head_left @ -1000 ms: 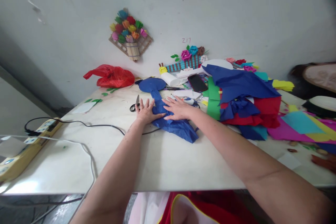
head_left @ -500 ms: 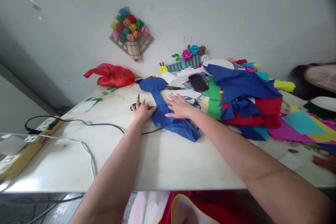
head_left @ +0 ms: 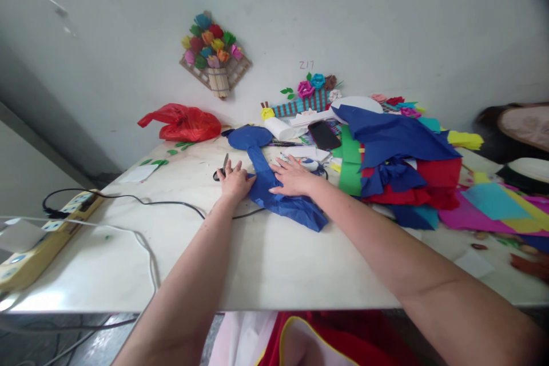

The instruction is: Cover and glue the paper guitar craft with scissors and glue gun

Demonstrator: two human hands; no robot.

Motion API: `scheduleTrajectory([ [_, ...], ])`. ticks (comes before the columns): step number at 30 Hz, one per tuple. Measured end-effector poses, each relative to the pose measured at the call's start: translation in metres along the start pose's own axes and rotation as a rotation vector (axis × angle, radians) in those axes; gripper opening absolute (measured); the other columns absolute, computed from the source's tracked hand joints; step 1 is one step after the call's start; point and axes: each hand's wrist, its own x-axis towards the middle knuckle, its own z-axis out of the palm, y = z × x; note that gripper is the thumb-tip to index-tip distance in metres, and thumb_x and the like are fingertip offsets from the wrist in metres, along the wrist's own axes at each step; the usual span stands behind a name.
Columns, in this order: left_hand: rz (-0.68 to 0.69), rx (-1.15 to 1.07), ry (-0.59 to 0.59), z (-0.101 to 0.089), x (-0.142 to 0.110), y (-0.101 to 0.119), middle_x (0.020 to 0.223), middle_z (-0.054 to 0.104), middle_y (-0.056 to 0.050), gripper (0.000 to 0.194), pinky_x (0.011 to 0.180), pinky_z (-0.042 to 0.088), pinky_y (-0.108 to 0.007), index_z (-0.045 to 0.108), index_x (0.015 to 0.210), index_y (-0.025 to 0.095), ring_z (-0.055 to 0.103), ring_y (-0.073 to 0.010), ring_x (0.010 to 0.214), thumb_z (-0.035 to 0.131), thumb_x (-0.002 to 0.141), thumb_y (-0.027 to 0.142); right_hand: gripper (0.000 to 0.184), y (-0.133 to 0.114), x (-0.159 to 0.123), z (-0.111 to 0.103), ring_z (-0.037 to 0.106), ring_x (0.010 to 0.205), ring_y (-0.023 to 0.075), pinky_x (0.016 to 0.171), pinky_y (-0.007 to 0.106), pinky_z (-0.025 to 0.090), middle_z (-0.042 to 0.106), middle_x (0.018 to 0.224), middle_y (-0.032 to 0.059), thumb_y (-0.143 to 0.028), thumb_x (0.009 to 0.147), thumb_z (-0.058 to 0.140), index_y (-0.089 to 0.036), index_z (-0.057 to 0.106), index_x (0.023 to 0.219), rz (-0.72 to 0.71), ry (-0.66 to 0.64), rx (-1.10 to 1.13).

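Note:
A blue crepe-like paper piece (head_left: 287,206) lies on the table, with a narrow blue strip reaching back to a round blue disc (head_left: 250,137). My left hand (head_left: 234,181) rests at the paper's left edge, fingers spread. On the paper's upper right side lies my right hand (head_left: 294,175), flat with its fingers apart. Black-handled scissors (head_left: 218,173) sit just beyond my left fingertips, partly hidden by them. Behind my right hand is a white and blue object (head_left: 309,164), partly covered and hard to make out.
A black cable (head_left: 158,202) runs from a power strip (head_left: 51,234) under the blue paper. Red plastic bag (head_left: 189,124) stands at the back left. Phone (head_left: 323,136) and stacked coloured paper (head_left: 403,137) lie to the right. A paper-flower decoration (head_left: 214,54) hangs on the wall.
My left hand has shifted a little left, off the middle of the blue paper to its edge. The right hand has stayed nearly in place on the paper.

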Motion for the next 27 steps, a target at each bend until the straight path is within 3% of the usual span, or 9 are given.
scheduleTrajectory([
  [4, -0.014, 0.015, 0.006, 0.0, -0.002, 0.001, 0.142, 0.038, -0.005, 0.034, 0.106, 0.009, -0.062, 0.066, 0.083, 0.02, 0.012, -0.0331, 0.137, 0.046, 0.08, 0.047, 0.063, 0.001, -0.001, -0.001, 0.007, 0.138, 0.0284, 0.109, 0.053, 0.0, 0.027, 0.146, 0.0103, -0.057, 0.084, 0.035, -0.011, 0.057, 0.121, -0.011, 0.048, -0.008],
  [8, -0.024, 0.005, 0.003, 0.001, -0.002, 0.0, 0.142, 0.037, -0.005, 0.034, 0.105, 0.011, -0.061, 0.065, 0.083, 0.02, 0.012, -0.0329, 0.137, 0.045, 0.08, 0.047, 0.067, -0.003, -0.003, -0.004, 0.009, 0.138, 0.0255, 0.11, 0.048, -0.003, 0.025, 0.147, 0.0121, -0.056, 0.085, 0.033, -0.01, 0.044, 0.133, -0.035, 0.092, 0.023],
  [12, -0.038, -0.008, -0.012, 0.001, -0.001, 0.0, 0.143, 0.036, -0.006, 0.034, 0.106, 0.01, -0.06, 0.065, 0.083, 0.02, 0.012, -0.0327, 0.137, 0.046, 0.079, 0.047, 0.067, -0.012, -0.001, -0.003, 0.009, 0.138, 0.0209, 0.111, 0.045, -0.003, 0.02, 0.149, 0.0116, -0.052, 0.089, 0.027, -0.008, 0.031, 0.14, -0.11, 0.035, 0.066],
  [22, -0.046, -0.064, -0.026, 0.004, 0.001, -0.005, 0.141, 0.039, -0.006, 0.039, 0.103, 0.012, -0.063, 0.064, 0.08, 0.021, 0.014, -0.0344, 0.136, 0.042, 0.08, 0.053, 0.066, -0.022, -0.004, -0.003, 0.01, 0.138, 0.0215, 0.111, 0.046, 0.0, 0.014, 0.15, 0.0104, -0.048, 0.087, 0.032, -0.01, 0.027, 0.142, -0.071, -0.087, 0.147],
  [27, -0.069, -0.084, -0.038, 0.008, 0.004, -0.009, 0.14, 0.041, -0.005, 0.039, 0.103, 0.013, -0.063, 0.064, 0.076, 0.022, 0.015, -0.0347, 0.136, 0.043, 0.079, 0.055, 0.068, -0.022, -0.005, 0.0, 0.008, 0.138, 0.0206, 0.111, 0.047, 0.0, 0.013, 0.15, 0.0113, -0.049, 0.087, 0.033, -0.009, 0.025, 0.142, -0.09, -0.031, 0.134],
])
